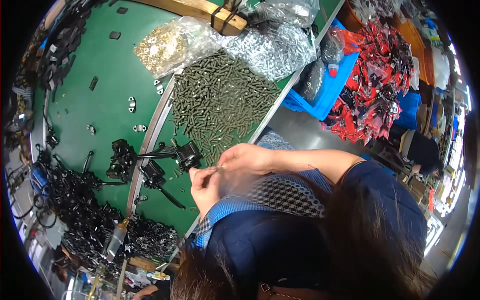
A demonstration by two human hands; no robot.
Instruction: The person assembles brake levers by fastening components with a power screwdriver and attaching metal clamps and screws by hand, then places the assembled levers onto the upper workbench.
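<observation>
My left hand and my right hand meet at the table's front edge. Their fingertips are pinched close together, and whatever they hold is too small and hidden to name. Just beyond them spreads a large pile of dark olive bolts, with a few strays by my left fingers. A black lever assembly lies left of my hands, close to the left fingertips. Beside it sits a second black lever assembly, its lever pointing toward me. Several small silver clamps are scattered on the green tabletop.
A metal rail curves across the table. Bags of brass screws and silver screws lie beyond the bolts. Black parts heap at the left, near a power screwdriver. A blue crate and red bagged parts stand right.
</observation>
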